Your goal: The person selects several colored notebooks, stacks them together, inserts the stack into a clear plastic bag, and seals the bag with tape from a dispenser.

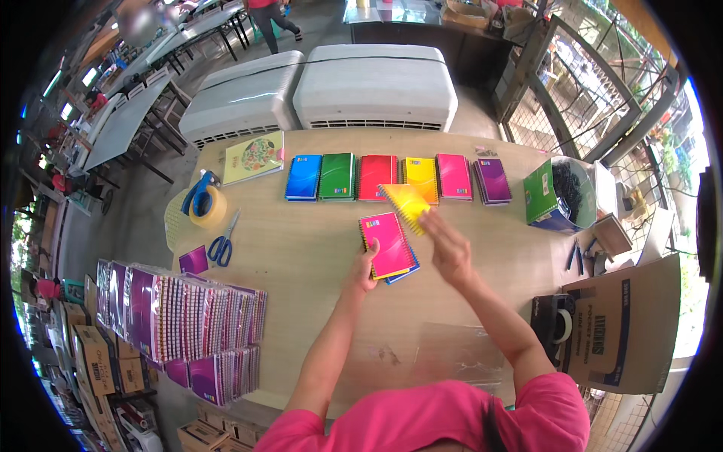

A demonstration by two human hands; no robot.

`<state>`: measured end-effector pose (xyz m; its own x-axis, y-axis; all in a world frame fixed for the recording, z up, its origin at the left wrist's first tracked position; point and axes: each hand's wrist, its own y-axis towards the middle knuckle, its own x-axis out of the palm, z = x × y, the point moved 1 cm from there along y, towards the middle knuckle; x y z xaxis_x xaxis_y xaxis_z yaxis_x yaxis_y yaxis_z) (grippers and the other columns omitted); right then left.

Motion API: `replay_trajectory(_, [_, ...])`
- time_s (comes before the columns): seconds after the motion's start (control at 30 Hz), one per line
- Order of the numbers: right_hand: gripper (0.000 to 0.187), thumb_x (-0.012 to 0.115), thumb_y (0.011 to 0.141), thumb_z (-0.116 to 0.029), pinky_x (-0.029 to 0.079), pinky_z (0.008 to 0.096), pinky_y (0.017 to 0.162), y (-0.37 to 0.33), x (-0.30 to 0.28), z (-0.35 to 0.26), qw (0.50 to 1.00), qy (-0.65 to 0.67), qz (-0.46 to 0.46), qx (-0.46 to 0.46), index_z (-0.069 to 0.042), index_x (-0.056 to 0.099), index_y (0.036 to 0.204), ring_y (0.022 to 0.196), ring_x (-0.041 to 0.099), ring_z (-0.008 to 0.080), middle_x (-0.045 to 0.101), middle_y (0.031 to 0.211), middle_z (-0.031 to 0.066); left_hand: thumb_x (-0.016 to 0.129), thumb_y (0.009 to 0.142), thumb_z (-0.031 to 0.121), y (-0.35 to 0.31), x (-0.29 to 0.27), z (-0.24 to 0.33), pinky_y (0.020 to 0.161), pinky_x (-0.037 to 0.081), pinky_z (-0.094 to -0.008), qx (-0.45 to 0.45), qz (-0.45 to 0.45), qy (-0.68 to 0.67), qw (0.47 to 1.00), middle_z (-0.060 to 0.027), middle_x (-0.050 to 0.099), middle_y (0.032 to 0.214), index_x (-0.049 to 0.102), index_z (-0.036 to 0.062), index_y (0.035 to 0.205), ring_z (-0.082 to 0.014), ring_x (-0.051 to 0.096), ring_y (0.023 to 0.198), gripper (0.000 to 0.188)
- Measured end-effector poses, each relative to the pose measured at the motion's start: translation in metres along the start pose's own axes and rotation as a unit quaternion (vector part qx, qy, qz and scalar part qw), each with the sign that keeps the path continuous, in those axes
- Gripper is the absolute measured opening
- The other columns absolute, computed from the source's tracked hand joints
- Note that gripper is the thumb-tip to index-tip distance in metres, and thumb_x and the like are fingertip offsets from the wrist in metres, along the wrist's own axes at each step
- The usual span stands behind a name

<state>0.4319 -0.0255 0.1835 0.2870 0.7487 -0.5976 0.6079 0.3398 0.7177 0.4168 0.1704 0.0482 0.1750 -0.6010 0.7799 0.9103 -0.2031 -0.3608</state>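
Left hand [368,265] is clamped onto a pink-topped stack of rectangular spiral-bound notebooks [389,245], right hand [450,247] just pinching a yellow spiral-bound one [407,202].

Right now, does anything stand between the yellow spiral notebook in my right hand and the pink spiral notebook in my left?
Nothing visible does: the yellow spiral notebook in your right hand and the pink spiral notebook in your left hand look close together; I cannot tell whether they touch.
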Motion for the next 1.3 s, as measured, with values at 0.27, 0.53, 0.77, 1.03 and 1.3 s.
replay_trajectory(0.27, [0.031, 0.066, 0.08, -0.005, 0.053, 0.0405, 0.088, -0.061, 0.026, -0.052, 0.962, 0.094, -0.238, 0.091, -0.007, 0.069, 0.111, 0.107, 0.064, 0.0309, 0.068, 0.112, 0.0118, 0.062, 0.093, 0.033, -0.024, -0.035, -0.044, 0.094, 0.051, -0.0432, -0.035, -0.052, -0.056, 0.996, -0.011, 0.063, 0.121, 0.051, 0.0056, 0.13, -0.028, 0.062, 0.11, 0.047])
replay_trajectory(0.53, [0.016, 0.07, 0.078, -0.009, 0.05, 0.0439, 0.082, -0.019, 0.056, 0.122, 0.93, -0.118, -0.008, 0.347, -0.007, 0.071, 0.094, 0.094, 0.059, 0.0339, 0.065, 0.096, 0.0122, 0.064, 0.09, 0.022, -0.034, -0.046, -0.023, 0.093, 0.052, -0.0498, -0.007, -0.019, -0.078, 0.997, -0.0122, 0.065, 0.119, 0.053, 0.0058, 0.128, -0.0306, 0.063, 0.109, 0.043])
replay_trajectory(0.77, [0.021, 0.074, 0.077, -0.015, 0.049, 0.0447, 0.089, 0.035, 0.096, 0.156, 0.965, -0.082, -0.038, 0.244, -0.002, 0.068, 0.094, 0.107, 0.054, 0.0377, 0.059, 0.105, 0.018, 0.065, 0.089, 0.02, -0.022, -0.055, -0.021, 0.093, 0.051, -0.0498, 0.006, 0.007, -0.022, 1.0, -0.0119, 0.064, 0.12, 0.051, 0.0066, 0.131, -0.0312, 0.063, 0.109, 0.046])
replay_trajectory(1.03, [0.082, 0.083, 0.072, -0.037, 0.048, 0.0588, 0.09, 0.084, 0.195, 0.074, 0.807, -0.141, -0.149, 0.553, -0.001, 0.04, 0.132, 0.119, 0.051, 0.0388, 0.056, 0.124, 0.0159, 0.069, 0.087, 0.011, -0.044, -0.039, -0.006, 0.087, 0.055, -0.0452, 0.053, 0.063, -0.053, 0.995, -0.0091, 0.064, 0.116, 0.052, 0.0063, 0.126, -0.0273, 0.065, 0.105, 0.043])
replay_trajectory(1.3, [0.039, 0.075, 0.076, -0.007, 0.054, 0.0365, 0.072, 0.068, 0.141, 0.122, 0.861, 0.101, 0.03, 0.498, -0.001, 0.066, 0.113, 0.092, 0.067, 0.0264, 0.065, 0.106, 0.0215, 0.065, 0.092, 0.021, -0.035, -0.049, 0.025, 0.094, 0.052, -0.045, 0.086, 0.016, -0.002, 0.996, -0.009, 0.063, 0.121, 0.049, 0.005, 0.132, -0.0262, 0.063, 0.111, 0.046])
